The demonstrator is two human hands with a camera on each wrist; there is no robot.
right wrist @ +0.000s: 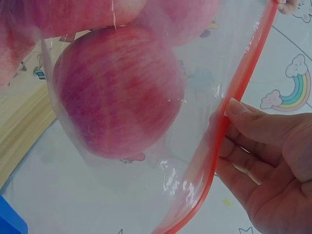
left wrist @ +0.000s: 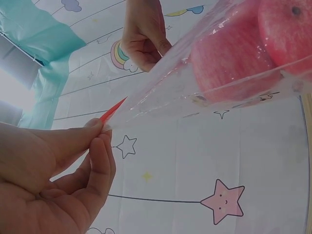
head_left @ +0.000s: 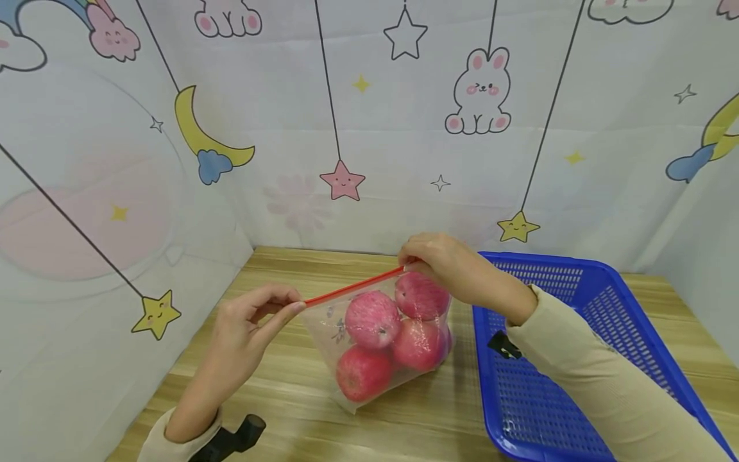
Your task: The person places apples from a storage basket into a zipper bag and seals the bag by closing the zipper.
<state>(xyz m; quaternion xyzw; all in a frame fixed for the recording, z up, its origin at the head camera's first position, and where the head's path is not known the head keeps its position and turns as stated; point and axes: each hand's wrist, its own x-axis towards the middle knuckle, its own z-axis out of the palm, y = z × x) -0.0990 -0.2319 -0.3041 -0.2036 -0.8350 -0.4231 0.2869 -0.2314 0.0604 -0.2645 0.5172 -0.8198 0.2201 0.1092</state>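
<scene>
A clear zip bag with a red zip strip along its top holds several red apples. My left hand pinches the left end of the strip between thumb and fingers. Toward the strip's other end, my right hand grips it, the thumb on one face and fingers behind, as the right wrist view shows with the red strip running past the thumb. The strip slants up to the right in the head view, and the apples bunch in the bag's lower and right part. In the left wrist view an apple presses against the clear film.
A blue plastic basket stands on the right of the wood-grain table, under my right forearm. Behind the table hangs a white cloth printed with stars, a moon and rabbits. Dark wrist mounts sit at both sleeves.
</scene>
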